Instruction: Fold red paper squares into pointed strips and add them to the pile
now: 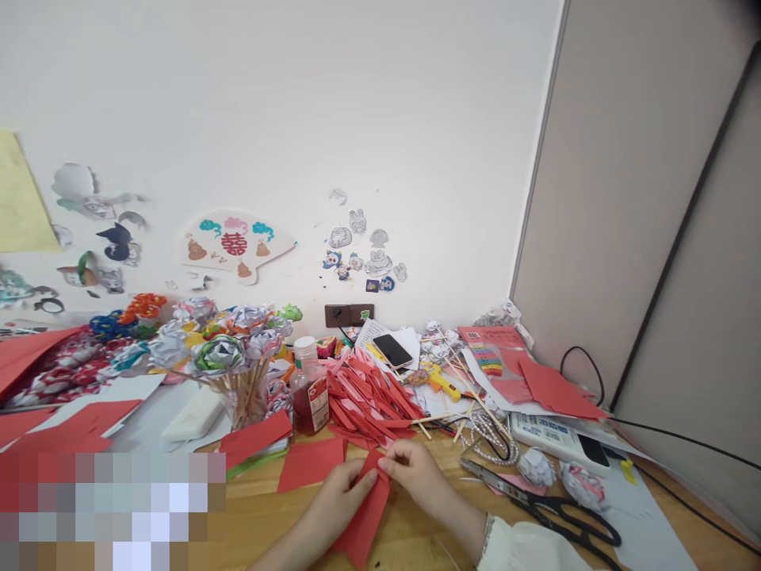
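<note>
A folded strip of red paper (pixel 369 519) hangs between my two hands above the wooden table. My left hand (pixel 343 493) grips its left edge, with the thumb lying along the paper. At the upper right corner of the strip, my right hand (pixel 413 469) pinches the paper between thumb and forefinger. Behind my left hand lies a flat red paper square (pixel 312 464). Just beyond both hands is a heap of red and pink paper strips (pixel 372 396). Black-handled scissors (pixel 535 503) lie to the right of my right forearm.
A glass bottle of red liquid (pixel 310 396) and a cup of sticks (pixel 245 404) stand behind on the left, near several paper flowers (pixel 219 353). Rightward are a yellow glue gun (pixel 443 385), a phone (pixel 392 350), a bead string (pixel 484 436) and crumpled paper balls (pixel 537 466).
</note>
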Demonstrator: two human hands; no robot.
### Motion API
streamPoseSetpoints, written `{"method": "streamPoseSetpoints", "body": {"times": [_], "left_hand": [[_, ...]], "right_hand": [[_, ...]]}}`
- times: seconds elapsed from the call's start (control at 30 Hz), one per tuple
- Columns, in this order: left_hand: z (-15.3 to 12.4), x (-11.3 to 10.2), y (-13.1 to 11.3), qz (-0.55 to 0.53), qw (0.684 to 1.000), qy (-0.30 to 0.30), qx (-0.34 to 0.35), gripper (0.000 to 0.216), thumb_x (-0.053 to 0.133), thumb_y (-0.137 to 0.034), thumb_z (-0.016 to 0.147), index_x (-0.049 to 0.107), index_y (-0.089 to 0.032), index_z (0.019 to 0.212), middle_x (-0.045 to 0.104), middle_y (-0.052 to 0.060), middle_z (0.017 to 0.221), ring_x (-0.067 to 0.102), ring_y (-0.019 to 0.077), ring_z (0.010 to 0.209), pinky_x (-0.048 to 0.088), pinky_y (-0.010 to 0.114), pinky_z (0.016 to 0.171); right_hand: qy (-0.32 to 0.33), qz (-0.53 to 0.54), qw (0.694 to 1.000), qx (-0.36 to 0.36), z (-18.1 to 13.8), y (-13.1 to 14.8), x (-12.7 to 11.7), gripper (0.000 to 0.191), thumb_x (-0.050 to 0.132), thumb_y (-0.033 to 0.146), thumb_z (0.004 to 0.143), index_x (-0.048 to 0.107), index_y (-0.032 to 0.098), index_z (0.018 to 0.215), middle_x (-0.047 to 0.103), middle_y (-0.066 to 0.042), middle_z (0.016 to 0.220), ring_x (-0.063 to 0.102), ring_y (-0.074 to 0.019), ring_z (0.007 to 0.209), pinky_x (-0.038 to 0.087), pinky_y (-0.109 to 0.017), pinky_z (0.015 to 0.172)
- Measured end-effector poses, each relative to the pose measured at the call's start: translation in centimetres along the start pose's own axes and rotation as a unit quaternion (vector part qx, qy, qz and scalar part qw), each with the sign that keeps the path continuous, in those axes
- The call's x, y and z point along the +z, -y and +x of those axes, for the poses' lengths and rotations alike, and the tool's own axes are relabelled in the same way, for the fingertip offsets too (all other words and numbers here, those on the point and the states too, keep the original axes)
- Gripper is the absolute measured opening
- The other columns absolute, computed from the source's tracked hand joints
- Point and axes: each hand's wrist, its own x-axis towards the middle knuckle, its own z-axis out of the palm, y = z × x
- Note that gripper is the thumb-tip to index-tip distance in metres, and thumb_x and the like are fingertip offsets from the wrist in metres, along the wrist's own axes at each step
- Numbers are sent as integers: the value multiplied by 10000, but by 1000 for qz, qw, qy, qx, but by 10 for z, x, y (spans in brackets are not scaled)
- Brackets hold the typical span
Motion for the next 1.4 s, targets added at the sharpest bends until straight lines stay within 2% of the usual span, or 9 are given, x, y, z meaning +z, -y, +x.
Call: {"method": "streamPoseSetpoints", "body": {"times": [0.2, 0.33, 0.53, 0.63, 0.7, 0.9, 1.17, 1.33, 1.4], "left_hand": [[2, -1, 0, -10, 999, -31, 0, 429, 461, -546, 751, 636, -155, 729, 667, 44, 758, 569, 230, 786, 450, 309, 735], [1, -2, -1, -12, 1000, -29, 5, 389, 470, -504, 762, 646, -158, 734, 671, 44, 758, 573, 230, 779, 449, 306, 733], [1, -2, -1, 14, 1000, -23, 14, 323, 454, -426, 765, 635, -159, 748, 677, 49, 766, 583, 229, 765, 445, 300, 713], [0, -2, -1, 26, 999, -22, 24, 298, 437, -392, 770, 622, -160, 744, 676, 50, 778, 584, 226, 774, 441, 296, 721], [0, -2, -1, 42, 999, -22, 22, 291, 427, -379, 770, 612, -160, 720, 667, 47, 754, 576, 221, 748, 437, 290, 696], [0, 0, 0, 67, 997, -28, 15, 282, 413, -376, 756, 580, -164, 675, 642, 37, 702, 555, 211, 711, 422, 280, 658], [-1, 0, 0, 76, 996, -37, 17, 261, 422, -354, 759, 580, -168, 667, 648, 37, 708, 562, 209, 708, 420, 276, 649], [-1, -1, -3, 56, 998, -35, 22, 271, 427, -359, 760, 599, -164, 684, 672, 46, 719, 583, 213, 711, 436, 282, 667], [-2, -2, -5, 44, 998, -36, 20, 290, 425, -379, 766, 605, -165, 691, 678, 46, 726, 588, 215, 717, 441, 285, 679]], "right_hand": [[54, 57, 996, 33, -4, 1, 3, 281, 656, 434, 690, 540, 180, 725, 467, 53, 571, 433, -109, 521, 348, -230, 524], [42, 64, 996, 50, -4, -4, 7, 253, 664, 387, 675, 558, 181, 776, 490, 54, 555, 460, -111, 498, 358, -230, 513], [24, 20, 999, 11, -4, -6, 7, 242, 637, 278, 699, 578, 183, 913, 516, 52, 585, 480, -118, 540, 360, -231, 540], [30, 31, 999, -7, -4, -2, 5, 175, 574, 341, 773, 573, 185, 852, 527, 36, 613, 504, -125, 567, 380, -236, 553], [29, 42, 999, -8, -4, 0, 3, 215, 542, 398, 800, 548, 184, 781, 521, 33, 609, 508, -126, 556, 388, -239, 549], [30, 52, 998, 18, -2, -4, 2, 317, 557, 492, 774, 497, 187, 715, 489, 42, 568, 489, -124, 505, 388, -239, 514], [-8, -68, 997, -32, -4, -1, 2, 276, 495, 395, 837, 496, 188, 653, 493, 25, 598, 477, -133, 577, 356, -231, 548], [66, -114, 991, -34, -7, 5, 1, 333, 435, 347, 884, 508, 192, 598, 527, 24, 535, 486, -129, 526, 347, -238, 552], [67, -141, 987, -43, -8, 5, 1, 329, 436, 332, 885, 512, 197, 595, 538, 23, 528, 487, -129, 527, 346, -238, 561]]}}
